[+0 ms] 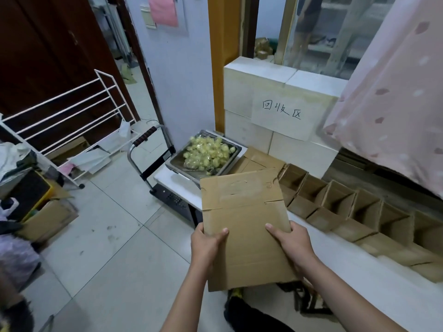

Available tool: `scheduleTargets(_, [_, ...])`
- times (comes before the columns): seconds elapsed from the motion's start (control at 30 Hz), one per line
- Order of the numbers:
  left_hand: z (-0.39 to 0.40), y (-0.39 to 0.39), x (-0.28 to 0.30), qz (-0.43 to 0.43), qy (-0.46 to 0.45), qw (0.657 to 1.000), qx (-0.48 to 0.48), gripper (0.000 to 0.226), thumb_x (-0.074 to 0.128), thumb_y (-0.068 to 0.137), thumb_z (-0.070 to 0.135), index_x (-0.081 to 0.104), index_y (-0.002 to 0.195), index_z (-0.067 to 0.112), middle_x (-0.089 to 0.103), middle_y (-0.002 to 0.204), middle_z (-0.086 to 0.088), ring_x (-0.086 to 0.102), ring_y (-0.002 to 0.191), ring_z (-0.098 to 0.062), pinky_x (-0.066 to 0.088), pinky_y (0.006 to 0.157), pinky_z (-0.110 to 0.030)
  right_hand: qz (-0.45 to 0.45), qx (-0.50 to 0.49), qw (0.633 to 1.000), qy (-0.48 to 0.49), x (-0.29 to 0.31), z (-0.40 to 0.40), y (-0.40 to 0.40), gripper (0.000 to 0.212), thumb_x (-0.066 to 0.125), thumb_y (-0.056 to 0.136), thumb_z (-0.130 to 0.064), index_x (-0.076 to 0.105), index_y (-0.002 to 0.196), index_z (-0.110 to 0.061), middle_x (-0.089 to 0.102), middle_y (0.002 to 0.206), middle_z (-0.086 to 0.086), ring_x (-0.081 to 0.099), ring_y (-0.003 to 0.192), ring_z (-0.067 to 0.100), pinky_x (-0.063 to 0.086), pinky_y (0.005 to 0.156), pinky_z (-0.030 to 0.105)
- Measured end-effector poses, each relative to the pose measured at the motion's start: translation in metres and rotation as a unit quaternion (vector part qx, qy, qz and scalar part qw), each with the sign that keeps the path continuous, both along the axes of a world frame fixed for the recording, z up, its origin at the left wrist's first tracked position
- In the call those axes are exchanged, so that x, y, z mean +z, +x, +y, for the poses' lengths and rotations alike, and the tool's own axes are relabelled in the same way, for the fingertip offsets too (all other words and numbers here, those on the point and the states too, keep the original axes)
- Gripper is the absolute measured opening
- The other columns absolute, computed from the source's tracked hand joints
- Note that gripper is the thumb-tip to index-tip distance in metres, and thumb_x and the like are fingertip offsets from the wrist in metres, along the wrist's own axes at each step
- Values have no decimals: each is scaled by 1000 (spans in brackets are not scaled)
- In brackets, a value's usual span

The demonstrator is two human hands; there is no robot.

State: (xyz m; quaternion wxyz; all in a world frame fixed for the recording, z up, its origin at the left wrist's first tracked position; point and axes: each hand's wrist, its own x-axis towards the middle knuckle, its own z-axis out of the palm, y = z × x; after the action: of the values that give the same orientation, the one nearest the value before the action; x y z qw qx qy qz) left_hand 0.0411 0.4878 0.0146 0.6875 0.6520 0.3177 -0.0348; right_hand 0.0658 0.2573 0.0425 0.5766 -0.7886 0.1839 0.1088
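I hold a flattened brown cardboard box (244,219) in front of me, above the floor and the edge of a white table (335,267). My left hand (207,245) grips its left edge, thumb lying on top. My right hand (291,243) grips the right edge, thumb also on the face. The box's flaps point away from me, toward a metal tray (175,164) heaped with small yellow wrapped items (206,153).
A row of several folded open cardboard boxes (347,207) runs along the table by the wall. More flat cardboard (257,160) lies beside the tray. A hand cart (153,159) stands left of the table. A white rack (72,111) and floor clutter fill the left.
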Motion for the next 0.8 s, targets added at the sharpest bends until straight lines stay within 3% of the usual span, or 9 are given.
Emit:
scheduleTargets(0.13, [16, 33, -5, -2, 19, 1000, -13, 43, 91, 70, 27, 65, 105, 26, 75, 98, 8, 72, 87, -11, 56, 73, -29, 3, -5, 1000, -5, -2, 15, 30, 25, 80, 80, -42, 65, 93, -27, 70, 93, -9, 66, 83, 10, 48, 58, 22])
scheduleTargets(0.27, [31, 80, -13, 8, 28, 999, -34, 43, 91, 70, 28, 65, 105, 27, 75, 96, 10, 72, 83, -7, 56, 73, -28, 12, -18, 1000, -2, -15, 30, 70, 26, 80, 80, -43, 64, 94, -27, 70, 95, -9, 66, 84, 11, 48, 59, 24])
scheduleTargets(0.47, [54, 166, -19, 24, 73, 994, -76, 42, 89, 73, 26, 64, 107, 27, 74, 100, 9, 71, 88, -10, 58, 80, -35, 41, -58, 997, 21, -34, 55, 142, 37, 81, 81, -38, 69, 109, -17, 72, 102, -2, 68, 91, 18, 58, 83, 41])
scheduleTargets(0.53, [58, 191, -16, 28, 99, 989, -102, 43, 88, 74, 28, 63, 109, 28, 73, 102, 10, 70, 92, -11, 58, 82, -37, 47, -78, 996, 21, -37, 59, 161, 40, 81, 81, -38, 69, 111, -15, 72, 104, 1, 67, 93, 20, 57, 86, 41])
scheduleTargets(0.7, [56, 257, -10, 19, 115, 982, -146, 39, 87, 76, 26, 58, 101, 32, 68, 97, 16, 65, 88, -2, 52, 69, -22, 63, -107, 992, 24, -38, 60, 210, 46, 78, 83, -40, 66, 120, -13, 71, 112, 4, 66, 102, 26, 55, 91, 43])
scheduleTargets(0.8, [49, 281, -9, 37, 119, 977, -173, 39, 86, 78, 22, 60, 107, 25, 70, 101, 9, 66, 91, -8, 56, 79, -30, 75, -130, 988, 37, -38, 55, 225, 46, 77, 86, -36, 66, 121, -10, 70, 114, 7, 65, 104, 29, 54, 94, 48])
